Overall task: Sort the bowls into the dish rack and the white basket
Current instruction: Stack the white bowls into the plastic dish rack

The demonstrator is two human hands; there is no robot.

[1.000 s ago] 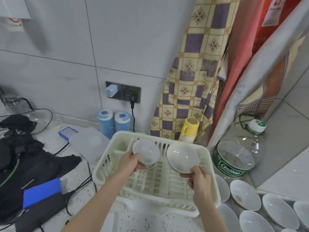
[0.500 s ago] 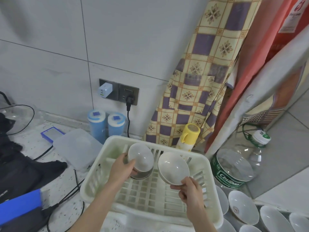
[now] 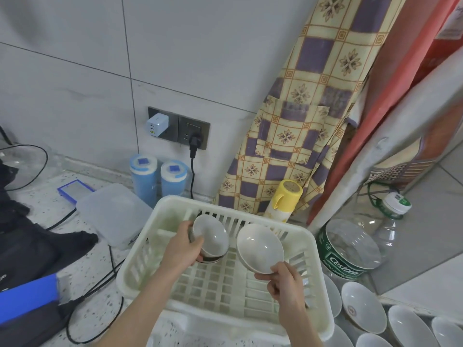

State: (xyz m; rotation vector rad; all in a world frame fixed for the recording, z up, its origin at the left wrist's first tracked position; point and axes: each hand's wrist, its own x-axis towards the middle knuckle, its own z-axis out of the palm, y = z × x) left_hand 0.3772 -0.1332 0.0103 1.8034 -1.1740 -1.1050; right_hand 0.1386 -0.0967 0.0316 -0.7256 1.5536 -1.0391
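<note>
Both bowls have dropped lower into the dish rack [image 3: 310,246] over the last second. Left hand [image 3: 181,249] grips the small dark-rimmed bowl [image 3: 211,237], right hand [image 3: 285,281] pinches the wider white bowl [image 3: 260,247] by its rim, both tilted just above the slots. Looks like they're about to get racked, with loads more bowls [image 3: 363,306] waiting on the right.

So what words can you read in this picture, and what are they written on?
"Cestbon": green label of the big clear water bottle.
Smaller print under it on that label: too blurred to read.
Red mark inside one bowl at lower right: too small to read.
Nothing else readable.
</note>
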